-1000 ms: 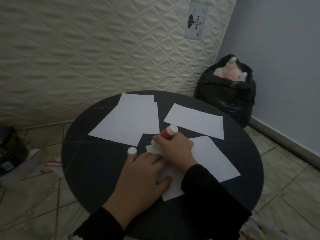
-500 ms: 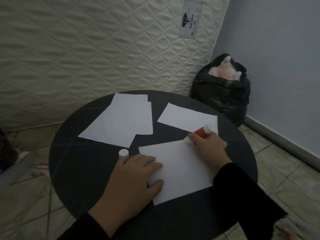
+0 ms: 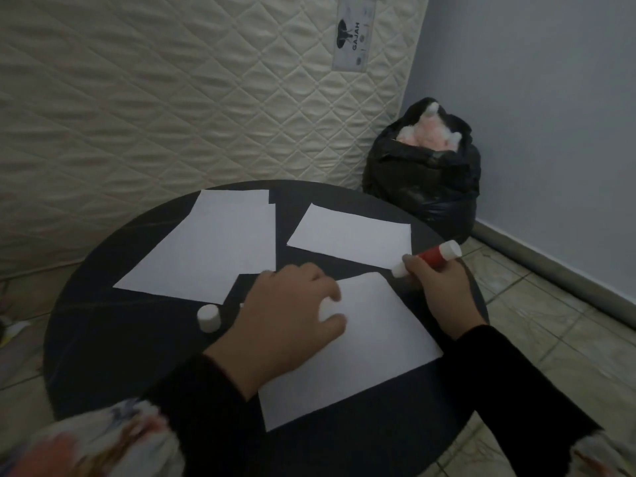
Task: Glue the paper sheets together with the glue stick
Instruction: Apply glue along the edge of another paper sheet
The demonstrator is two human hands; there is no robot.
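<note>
Propped against the back wall is a quilted mattress [image 3: 172, 98], with a stuffed black rubbish bag [image 3: 423, 180] in the corner beside it. Closer in stands a round dark table [image 3: 103, 356] carrying white paper. A person's left hand [image 3: 285, 325] lies flat on the nearest paper sheet [image 3: 371, 346], fingers loosely spread and pressing its upper left corner. Just left of those fingers stands a small white cap [image 3: 208, 317]. The right hand [image 3: 438, 287] curls its fingers around a red glue stick [image 3: 428, 258], tilted, white tip just past that sheet's upper right corner. Beyond the fingertips lie a second sheet [image 3: 351, 235] and overlapping sheets [image 3: 210, 246].
</note>
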